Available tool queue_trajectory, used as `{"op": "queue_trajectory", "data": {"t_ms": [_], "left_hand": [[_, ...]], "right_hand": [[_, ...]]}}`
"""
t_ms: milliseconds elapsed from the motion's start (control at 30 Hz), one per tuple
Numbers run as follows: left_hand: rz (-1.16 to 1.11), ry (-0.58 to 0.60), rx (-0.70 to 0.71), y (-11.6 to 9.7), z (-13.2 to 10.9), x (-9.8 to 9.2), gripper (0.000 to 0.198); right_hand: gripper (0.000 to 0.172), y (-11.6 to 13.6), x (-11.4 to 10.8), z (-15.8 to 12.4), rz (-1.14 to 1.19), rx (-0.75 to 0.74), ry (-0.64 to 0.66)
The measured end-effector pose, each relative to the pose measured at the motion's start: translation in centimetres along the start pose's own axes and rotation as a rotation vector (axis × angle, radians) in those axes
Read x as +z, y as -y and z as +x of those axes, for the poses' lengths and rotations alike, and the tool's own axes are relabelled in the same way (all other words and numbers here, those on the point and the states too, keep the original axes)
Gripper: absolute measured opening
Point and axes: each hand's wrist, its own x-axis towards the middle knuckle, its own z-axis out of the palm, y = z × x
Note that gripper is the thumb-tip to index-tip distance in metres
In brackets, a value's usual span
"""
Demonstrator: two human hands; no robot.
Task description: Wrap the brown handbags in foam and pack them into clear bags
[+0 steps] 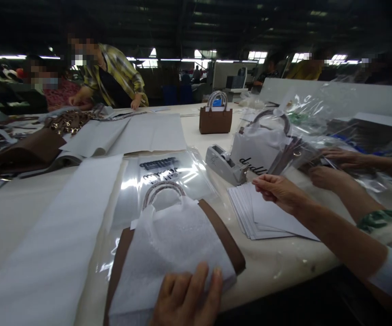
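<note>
Though your right hand (276, 192) pinches, I can't tell if it's empty. Your half-spread left hand (189, 296) touches the wrapped bag (184, 233).

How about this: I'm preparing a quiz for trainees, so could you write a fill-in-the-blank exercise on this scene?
1. The wrapping under the left hand, on the nearest brown bag, is coloured ____.
2. In the picture, the right hand appears to the ____ of the tape dispenser.
3. The far brown bag stands ____, not lying down.

Missing words: white; right; upright.
</note>
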Motion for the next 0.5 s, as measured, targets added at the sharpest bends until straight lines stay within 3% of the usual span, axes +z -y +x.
{"op": "queue_trajectory", "data": {"t_ms": [100,200,300,500], "left_hand": [[-0.064,0.06,-0.081,-0.6,-0.3,-0.3,0.032],[-0.094,0.075,-0.093,-0.9,-0.5,-0.5,0.036],[-0.116,0.073,-0.08,-0.8,-0.6,-0.5,0.038],[-0.135,0.064,-0.051,-0.5,-0.5,-0.4,0.034]], "right_hand": [[0.031,1.8,2.5,-6.5,0.216,0.066,0.299],[0.028,2.3,5.4,-11.7,0.275,0.189,0.451],[0.026,1.4,7.3,-14.4,0.298,0.247,0.488],[0.028,-0.5,8.2,-15.6,0.264,0.236,0.46]]}}
